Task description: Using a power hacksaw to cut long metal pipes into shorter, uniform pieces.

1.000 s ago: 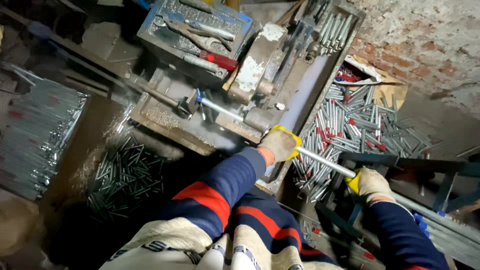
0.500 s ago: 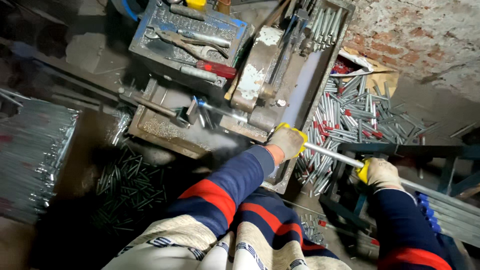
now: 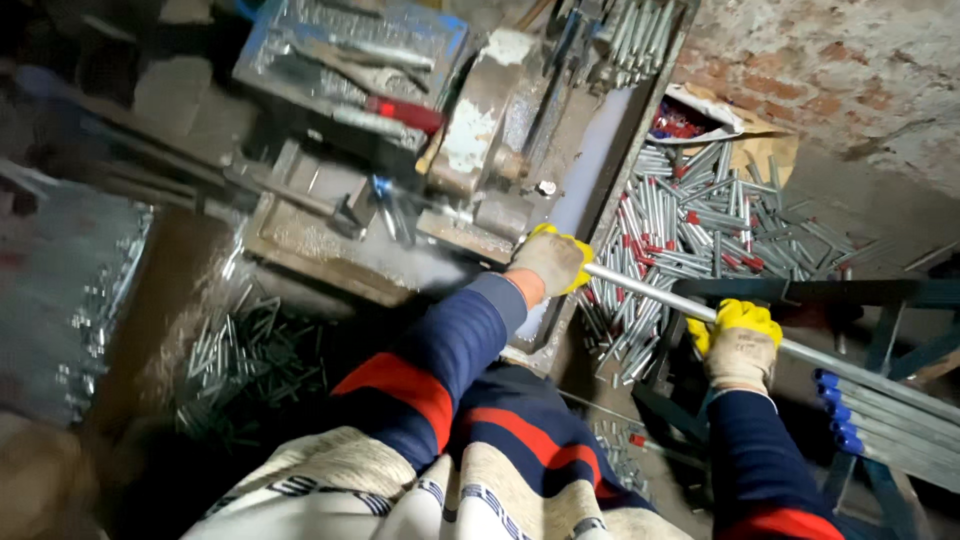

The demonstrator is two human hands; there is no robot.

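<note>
So the big metal cutting machine (image 3: 480, 150) is sitting just past the left fingers, grey and grimy, with a blue tool tray (image 3: 350, 60) full of wrenches further off behind it. Off beyond the right fingers, a heap of cut tube pieces (image 3: 700, 230) is lying against the brick wall (image 3: 850, 80), some with red caps. Below the left wrist, a darker scatter of short offcuts (image 3: 240, 360) is spreading over the floor.

Running between both sets of fingers is the long metal tube (image 3: 650, 292), slanting from the machine's edge down toward the right. Just under the right wrist, a rack of similar tubes with blue end caps (image 3: 870, 415) is waiting.

The left hand (image 3: 548, 262), in a yellow-and-grey work glove, is curling closed around the tube's near end right at the machine's side. The right hand (image 3: 738, 345), same kind of glove, is wrapping fully around the tube further along, fingers closed over the top. Both grips are looking tight, no gap showing between glove and tube.
</note>
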